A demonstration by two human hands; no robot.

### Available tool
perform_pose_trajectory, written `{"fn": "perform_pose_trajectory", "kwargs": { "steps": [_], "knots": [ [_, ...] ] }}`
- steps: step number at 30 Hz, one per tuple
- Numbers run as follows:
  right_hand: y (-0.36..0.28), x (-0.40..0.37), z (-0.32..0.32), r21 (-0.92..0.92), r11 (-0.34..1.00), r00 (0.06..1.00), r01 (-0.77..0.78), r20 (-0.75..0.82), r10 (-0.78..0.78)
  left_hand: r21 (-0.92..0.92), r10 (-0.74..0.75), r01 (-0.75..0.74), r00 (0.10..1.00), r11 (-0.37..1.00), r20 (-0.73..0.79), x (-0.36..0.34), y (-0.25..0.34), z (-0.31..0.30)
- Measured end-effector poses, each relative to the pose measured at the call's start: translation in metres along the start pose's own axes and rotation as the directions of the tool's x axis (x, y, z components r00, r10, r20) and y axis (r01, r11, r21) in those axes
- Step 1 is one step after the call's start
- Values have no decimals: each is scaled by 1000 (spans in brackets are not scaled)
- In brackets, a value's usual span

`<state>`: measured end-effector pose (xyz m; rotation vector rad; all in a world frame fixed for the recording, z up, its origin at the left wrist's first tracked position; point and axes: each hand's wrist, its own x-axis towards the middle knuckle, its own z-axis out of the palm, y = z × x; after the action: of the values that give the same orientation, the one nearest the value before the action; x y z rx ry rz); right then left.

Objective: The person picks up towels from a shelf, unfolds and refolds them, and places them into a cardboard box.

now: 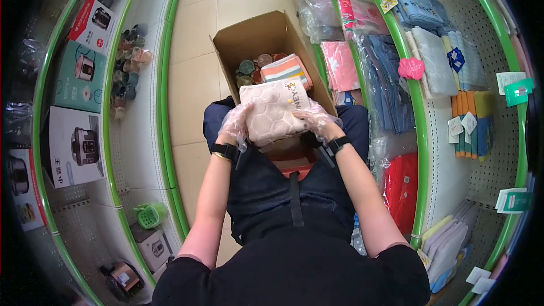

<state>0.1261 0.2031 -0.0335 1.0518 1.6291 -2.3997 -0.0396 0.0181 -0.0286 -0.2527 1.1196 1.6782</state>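
Two sides of a folded pale-pink towel (269, 107) w/ embossed hexagons & dark lettering are gripped, one by each hand, both in clear plastic gloves. L hand (237, 120) pinches the L side; R hand (317, 117) pinches the R side, fingers lying over the top. Towel is above the near part of an open cardboard box (249, 39), between the seated person's knees; can't tell if it touches what's below. Inside box, just beyond: folded striped towel (283, 70) (orange, white, grey etc.) & glass cups (247, 67) to its L. Both wrists wear black straps. Person has a black tee & dark trousers.

L side of aisle: green-edged shelves w/ boxed cookers, incl. a white cooker box (75, 147) & a teal one, + small mugs (129, 68) & a green plastic basket (151, 215). R side: shelves w/ folded blue towels (409, 0), white ones & red bagged fabric (400, 187). Floor: beige tile.
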Motion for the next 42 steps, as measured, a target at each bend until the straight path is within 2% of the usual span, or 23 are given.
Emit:
{"fn": "perform_pose_trajectory", "kwargs": {
  "steps": [2,6,10,12,13,14,15,18,20,22,24,25,26,27,28,29,33,34,35,37,39,40,42],
  "knots": [
    [12,14,3,129,985,986,112,108,-126,428,89,-86,996,900,11,21,-10,-25],
    [18,19,7,-35,982,982,185,52,-183,599,177,-116,983,792,-44,13,-23,-31],
    [28,26,1,19,981,981,192,36,-192,729,336,-221,942,648,-13,12,-39,-33],
    [31,29,-1,-56,988,987,141,-72,-145,827,315,-74,940,558,-128,13,-48,-27],
    [44,39,-5,-278,956,976,97,-162,-146,863,391,-109,914,493,-108,24,-61,-39],
    [45,40,-2,-479,877,954,28,-249,-166,861,269,-11,952,508,-147,8,-50,-21],
    [48,37,-2,-591,806,941,33,-254,-225,887,377,-105,923,450,-82,25,-64,-40],
    [81,58,-15,-503,809,933,303,-15,-359,939,462,-147,887,310,-14,31,-79,-54],
    [97,60,-14,-425,796,863,431,-65,-501,986,443,-60,897,159,-16,16,-72,-40],
    [48,24,10,-950,310,885,-42,-179,-429,1000,428,12,904,-8,-7,9,-65,-27],
    [48,21,11,-953,300,837,-33,-190,-513,903,417,-223,828,-367,374,4,-66,-32],
    [46,15,9,-961,273,793,40,-135,-594,923,363,-164,884,-348,294,3,-65,-30],
    [41,10,8,-951,302,767,72,-141,-626,865,461,-160,791,-476,401,16,-77,-48],
    [34,6,2,-940,330,730,90,-163,-664,795,355,-428,729,-429,585,11,-72,-57],
    [20,-8,0,-925,359,696,124,-176,-696,799,479,-163,724,-579,496,39,-96,-83],
    [5,-31,-1,-881,424,618,209,-218,-755,835,452,-5,839,-550,303,34,-87,-69],
    [-65,-127,-21,-747,593,527,300,-388,-756,908,529,87,834,-409,158,-6,-59,-18],
    [-77,-152,-30,-691,641,495,334,-450,-743,893,463,53,868,-447,180,-7,-54,-18],
    [-91,-173,-38,-842,424,231,332,-363,-902,900,440,49,883,-433,163,-9,-49,-16],
    [-108,-214,-59,-812,505,201,293,-464,-863,924,425,29,893,-381,147,-7,-42,-22],
    [-114,-231,-86,-759,543,79,359,-555,-828,951,442,18,888,-308,126,-23,-32,-3],
    [-98,-215,-123,-753,466,-68,465,-556,-829,952,443,12,887,-307,132,-31,-28,7],
    [-111,-229,-140,-630,583,-55,514,-702,-710,945,544,-243,773,-221,326,-39,-23,15]
  ]
}}
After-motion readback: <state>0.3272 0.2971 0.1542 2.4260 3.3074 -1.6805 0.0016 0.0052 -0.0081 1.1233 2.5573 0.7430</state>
